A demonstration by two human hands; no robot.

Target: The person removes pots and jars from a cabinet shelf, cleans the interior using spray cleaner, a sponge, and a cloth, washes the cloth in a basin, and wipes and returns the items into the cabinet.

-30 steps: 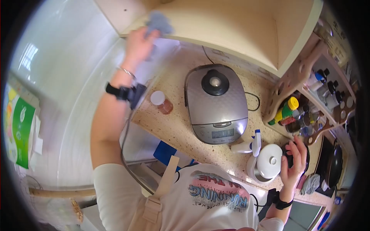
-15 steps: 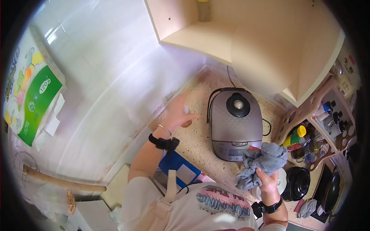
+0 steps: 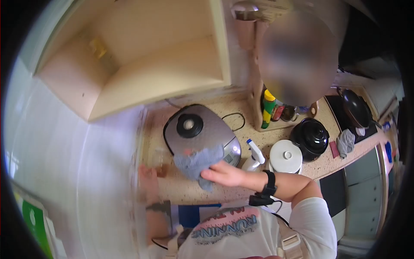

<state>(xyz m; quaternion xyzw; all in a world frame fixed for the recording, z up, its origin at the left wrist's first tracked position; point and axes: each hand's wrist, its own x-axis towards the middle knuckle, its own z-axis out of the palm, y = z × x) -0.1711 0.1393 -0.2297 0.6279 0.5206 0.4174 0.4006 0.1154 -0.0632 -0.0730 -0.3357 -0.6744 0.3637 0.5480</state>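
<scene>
My right hand grips a crumpled grey-blue cloth, which overlaps the front left of a grey rice cooker in this view. The cooker's lid is down, with a round black vent on top. At the wall side, my left hand is smeared by motion. A clear glass container with a brownish bottom stands right beside its fingers.
A white spray bottle stands right of the cooker, then a white lidded pot and a black lidded pot. Behind them is a seasoning rack. An open cabinet overhangs the counter. A wok sits far right.
The view has swung to the right. My right hand has carried the cloth from the cooker's front right across to its front left. My left hand stays near the wall side.
</scene>
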